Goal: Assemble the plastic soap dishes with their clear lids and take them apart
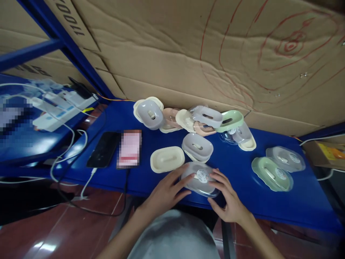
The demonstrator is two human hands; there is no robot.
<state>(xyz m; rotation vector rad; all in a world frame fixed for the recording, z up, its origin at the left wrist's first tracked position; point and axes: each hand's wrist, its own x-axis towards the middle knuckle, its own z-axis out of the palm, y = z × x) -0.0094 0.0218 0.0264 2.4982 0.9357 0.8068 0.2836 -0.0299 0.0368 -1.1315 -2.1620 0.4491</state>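
Observation:
My left hand [169, 189] and my right hand [228, 198] grip a grey soap dish [192, 184] from its two sides, near the table's front edge. A clear lid with a round white sticker [202, 176] covers this dish. Both hands have their fingertips on the lid and rim. Just beyond lies a grey dish with a slot [198, 146], stacked on a cream one. To its left is a cream dish [167, 159], lying apart from my left hand.
Soap dish parts in grey, cream, pink and green [231, 120] lie piled along the cardboard wall [161, 54]. Two lidded dishes, one green [272, 174], sit at the right. Left are a black phone [104, 149], a blurred-out phone [129, 149], cables and a power strip [59, 111].

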